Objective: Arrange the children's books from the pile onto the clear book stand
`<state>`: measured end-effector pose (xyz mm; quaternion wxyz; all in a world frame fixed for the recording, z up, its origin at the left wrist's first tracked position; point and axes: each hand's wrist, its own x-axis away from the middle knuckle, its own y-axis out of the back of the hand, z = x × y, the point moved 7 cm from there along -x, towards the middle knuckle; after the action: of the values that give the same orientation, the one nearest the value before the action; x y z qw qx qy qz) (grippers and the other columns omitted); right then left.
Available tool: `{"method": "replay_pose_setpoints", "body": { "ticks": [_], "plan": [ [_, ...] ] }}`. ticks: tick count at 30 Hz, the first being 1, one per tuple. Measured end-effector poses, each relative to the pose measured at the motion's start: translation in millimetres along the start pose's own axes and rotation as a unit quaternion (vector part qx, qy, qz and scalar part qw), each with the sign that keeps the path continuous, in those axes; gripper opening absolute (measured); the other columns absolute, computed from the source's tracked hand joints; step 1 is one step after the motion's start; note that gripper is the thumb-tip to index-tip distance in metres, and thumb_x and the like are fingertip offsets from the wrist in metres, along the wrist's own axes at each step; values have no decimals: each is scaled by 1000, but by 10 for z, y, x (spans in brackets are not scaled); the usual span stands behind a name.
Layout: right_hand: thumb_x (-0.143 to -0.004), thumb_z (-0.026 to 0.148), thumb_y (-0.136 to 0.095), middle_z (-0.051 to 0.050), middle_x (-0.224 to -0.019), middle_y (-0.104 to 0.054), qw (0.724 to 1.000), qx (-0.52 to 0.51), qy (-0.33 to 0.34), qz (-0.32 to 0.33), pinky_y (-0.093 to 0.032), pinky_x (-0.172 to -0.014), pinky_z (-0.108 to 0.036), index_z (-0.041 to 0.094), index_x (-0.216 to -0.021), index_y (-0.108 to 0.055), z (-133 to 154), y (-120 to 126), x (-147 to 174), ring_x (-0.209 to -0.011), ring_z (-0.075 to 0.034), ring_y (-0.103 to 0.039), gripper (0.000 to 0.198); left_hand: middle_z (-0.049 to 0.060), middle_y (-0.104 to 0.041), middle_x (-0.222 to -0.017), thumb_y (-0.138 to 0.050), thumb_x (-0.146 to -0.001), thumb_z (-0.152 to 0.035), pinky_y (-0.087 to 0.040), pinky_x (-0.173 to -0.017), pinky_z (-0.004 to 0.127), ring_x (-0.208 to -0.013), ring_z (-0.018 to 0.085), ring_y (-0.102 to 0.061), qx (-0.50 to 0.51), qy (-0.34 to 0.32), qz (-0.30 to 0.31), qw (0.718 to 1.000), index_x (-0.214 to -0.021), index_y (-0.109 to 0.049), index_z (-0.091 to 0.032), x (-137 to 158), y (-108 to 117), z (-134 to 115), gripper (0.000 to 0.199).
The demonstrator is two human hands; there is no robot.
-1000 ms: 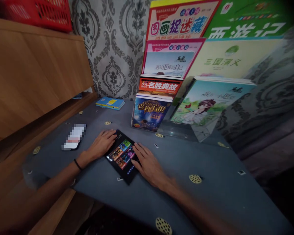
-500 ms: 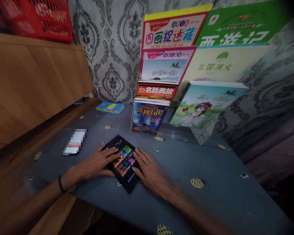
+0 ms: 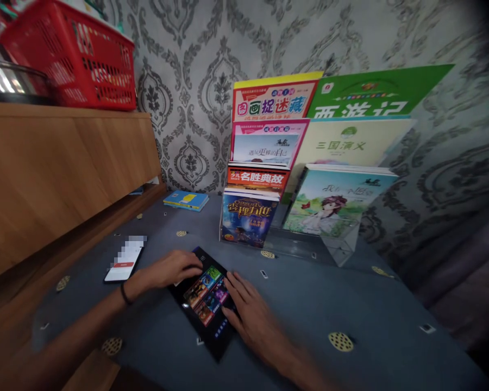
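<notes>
A dark book (image 3: 204,320) with a grid of small colourful pictures on its cover lies aslant on the table in front of me. My left hand (image 3: 175,269), a black band at its wrist, is at the book's upper left edge. Its fingers bend over the cover and close on that edge; its thumb is mostly hidden. A pale sliver shows beneath this hand. Flat along the book's right edge rests my right hand (image 3: 250,315), fingers stretched out and thumb on the cover. Left of the book lies a phone (image 3: 124,266) with a lit screen.
A clear display rack (image 3: 336,250) holding several upright books stands behind, towards the right. Blue books (image 3: 186,201) lie at the table's back. To the left rise a wooden cabinet (image 3: 65,163) and, on top, a red basket (image 3: 85,60) and a metal bowl (image 3: 12,81).
My left hand has gone from lying flat on the cover to bent fingers at its upper left edge. My right hand stays on the book. The view has tilted upward.
</notes>
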<state>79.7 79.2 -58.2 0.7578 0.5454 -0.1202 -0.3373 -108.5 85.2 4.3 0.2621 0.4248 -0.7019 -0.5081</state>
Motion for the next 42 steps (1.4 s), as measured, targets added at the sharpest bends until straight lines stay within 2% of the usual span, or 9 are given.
{"method": "replay_pose_setpoints", "body": {
  "ticks": [4,8,12,16,20,28,34,38,42],
  "plan": [
    [-101,34,-51,-14,-160,-41,1000,-3,-4,8,-37,-121,-56,14,-154,-45,-6,-3,0,-150,-32,-35,56,5,-77,-104,-42,-104,-37,-53,-88,29,-95,19,-71,-63,91,-47,993,-105,-72,-22,-370,100,462,34],
    [-100,32,-53,-14,-160,-41,1000,-7,-8,11,-37,-121,-56,14,-153,-45,-4,7,2,-150,-32,-35,57,13,-69,-127,-46,-101,-29,-49,-102,36,-118,24,-64,-175,203,-94,959,-119,-66,-19,-725,290,996,29],
    [-100,33,-54,-13,-161,-39,1000,-12,-17,21,-36,-121,-54,14,-153,-46,-11,-4,-3,-150,-32,-35,57,24,-61,-133,-46,-99,-25,-50,-101,45,-125,32,-59,-206,265,-104,936,-125,-60,-10,-1085,495,1404,33],
    [-99,34,-57,-11,-162,-37,999,-22,-20,28,-37,-121,-55,19,-155,-43,-28,-13,-5,-151,-32,-34,60,25,-58,-137,-43,-99,-25,-43,-106,57,-130,36,-55,-234,286,-87,925,-124,-61,-11,-1386,585,1655,33],
    [-97,32,-58,-11,-163,-35,999,-21,-6,30,-39,-120,-53,19,-157,-39,-61,-33,9,-150,-32,-34,64,21,-66,-127,-43,-96,-17,-36,-109,61,-122,33,-60,-252,277,-34,927,-115,-65,-14,-1607,566,1834,29],
    [-93,28,-64,-11,-162,-35,999,-25,24,28,-41,-118,-53,20,-157,-38,-124,-89,-2,-149,-34,-36,70,19,-72,-115,-46,-92,-10,-49,-98,46,-113,30,-67,-272,242,45,930,-108,-70,-16,-1897,591,2032,29],
    [-93,29,-63,-13,-161,-35,999,-27,22,33,-41,-118,-55,16,-156,-40,-127,-106,-6,-149,-36,-36,68,21,-73,-107,-50,-92,-12,-50,-96,43,-111,31,-68,-278,210,37,937,-104,-71,-13,-1948,570,1993,25],
    [-92,28,-64,-12,-161,-36,999,-24,31,4,-42,-117,-53,19,-157,-38,-117,-75,4,-148,-34,-38,71,19,-74,-105,-49,-90,-9,-50,-94,37,-107,28,-70,-269,207,13,941,-102,-71,-14,-1866,604,2009,26],
    [-94,31,-63,-13,-160,-38,999,-24,18,28,-42,-118,-53,16,-156,-40,-108,-57,-8,-149,-35,-37,68,15,-75,-103,-51,-89,-13,-50,-91,34,-103,26,-70,-248,202,-25,947,-104,-71,-16,-1727,699,2060,25]
  ]
}}
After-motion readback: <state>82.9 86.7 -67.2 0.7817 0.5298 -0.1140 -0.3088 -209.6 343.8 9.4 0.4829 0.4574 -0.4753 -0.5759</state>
